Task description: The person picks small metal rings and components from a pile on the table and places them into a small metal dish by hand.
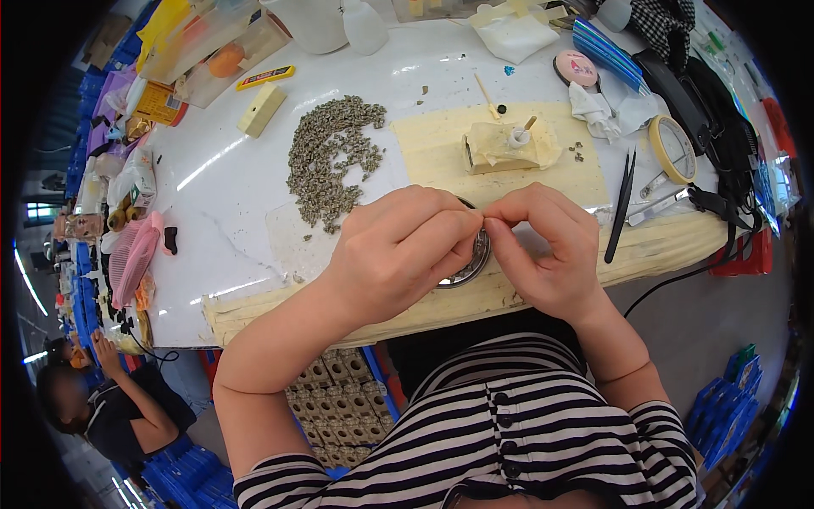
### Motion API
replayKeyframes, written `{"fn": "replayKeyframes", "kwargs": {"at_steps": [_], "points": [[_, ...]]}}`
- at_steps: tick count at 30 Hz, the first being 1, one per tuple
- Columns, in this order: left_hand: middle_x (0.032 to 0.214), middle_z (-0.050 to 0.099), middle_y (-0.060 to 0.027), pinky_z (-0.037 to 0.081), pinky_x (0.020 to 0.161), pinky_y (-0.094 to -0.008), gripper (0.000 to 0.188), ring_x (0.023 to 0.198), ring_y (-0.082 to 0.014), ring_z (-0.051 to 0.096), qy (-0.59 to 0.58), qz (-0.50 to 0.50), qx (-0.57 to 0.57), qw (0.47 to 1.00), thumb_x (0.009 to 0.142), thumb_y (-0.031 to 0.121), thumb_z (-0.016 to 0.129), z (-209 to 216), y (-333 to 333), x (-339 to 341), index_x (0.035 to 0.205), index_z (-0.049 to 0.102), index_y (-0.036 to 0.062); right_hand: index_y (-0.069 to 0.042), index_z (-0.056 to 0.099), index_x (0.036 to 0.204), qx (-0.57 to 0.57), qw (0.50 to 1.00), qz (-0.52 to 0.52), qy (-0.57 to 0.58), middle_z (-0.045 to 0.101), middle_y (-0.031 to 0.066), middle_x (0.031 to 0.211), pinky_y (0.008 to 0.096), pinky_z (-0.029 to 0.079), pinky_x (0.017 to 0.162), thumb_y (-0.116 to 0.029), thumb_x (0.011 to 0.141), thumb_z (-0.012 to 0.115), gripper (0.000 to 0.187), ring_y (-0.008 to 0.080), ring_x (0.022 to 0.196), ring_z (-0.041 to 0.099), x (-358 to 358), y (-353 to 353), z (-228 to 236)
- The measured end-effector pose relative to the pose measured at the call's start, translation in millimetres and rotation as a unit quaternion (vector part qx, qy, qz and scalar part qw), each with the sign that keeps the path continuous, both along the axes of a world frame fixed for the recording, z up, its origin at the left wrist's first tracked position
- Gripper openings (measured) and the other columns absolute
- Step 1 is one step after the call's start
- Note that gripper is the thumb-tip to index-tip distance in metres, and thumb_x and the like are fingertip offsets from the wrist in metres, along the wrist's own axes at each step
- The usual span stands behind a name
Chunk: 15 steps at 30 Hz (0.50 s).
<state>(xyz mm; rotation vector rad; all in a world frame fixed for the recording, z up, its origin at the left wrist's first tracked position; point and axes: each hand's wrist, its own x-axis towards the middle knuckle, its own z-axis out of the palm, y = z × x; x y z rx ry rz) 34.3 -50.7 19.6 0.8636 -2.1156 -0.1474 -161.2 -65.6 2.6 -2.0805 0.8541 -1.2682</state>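
Observation:
My left hand (pixel 403 250) and my right hand (pixel 551 250) meet at the front of the table, thumbs and forefingers pinched together. Whatever lies between the fingertips is too small to make out. Right below them is a round, shiny metal dish (pixel 469 270), mostly covered by my left hand. Beyond my left hand spreads a heap of small grey metal parts (pixel 315 161). Ahead of my hands, a tape-wrapped block (pixel 487 151) holding a small white cup (pixel 519 137) sits on a yellowish sheet (pixel 424 148). Black tweezers (pixel 623 204) lie to the right of my right hand.
At right lie a tape roll (pixel 655 136), a pink round box (pixel 577 68) and a black bag (pixel 678 93). A pale block (pixel 261 109) and yellow cutter (pixel 265 77) lie far left. Beneath the table stands a crate of metal parts (pixel 343 403). Another person (pixel 119 407) sits at left.

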Motion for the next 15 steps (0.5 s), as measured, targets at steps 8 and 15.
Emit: {"fn": "replayKeyframes", "kwargs": {"at_steps": [8,15], "points": [[0.076,0.067,-0.0092,0.053,0.055,-0.0281,0.022,0.066,-0.0208,0.067,0.011,-0.003,0.025,1.0,0.067,-0.007,0.077,-2.1,0.1,1.0,0.085,0.068,0.0015,-0.002,0.066,0.084,-0.038,0.999,-0.003,0.013,0.065,0.0102,0.076,0.0342,0.05,0.059,0.003,0.077,0.071,0.01,0.0269,0.067,0.063,0.8,-0.2,-1.5],[0.08,0.067,-0.0078,0.053,0.061,-0.0246,0.014,0.069,-0.0142,0.066,0.085,0.007,0.158,0.984,0.075,-0.007,0.074,2.4,3.9,-1.1,0.085,0.068,-0.0004,-0.002,0.066,0.083,-0.039,0.999,-0.006,-0.001,0.066,0.0096,0.076,0.0339,0.05,0.059,0.004,0.075,0.072,0.012,0.0261,0.067,0.063,0.2,-0.6,-1.9]]}}
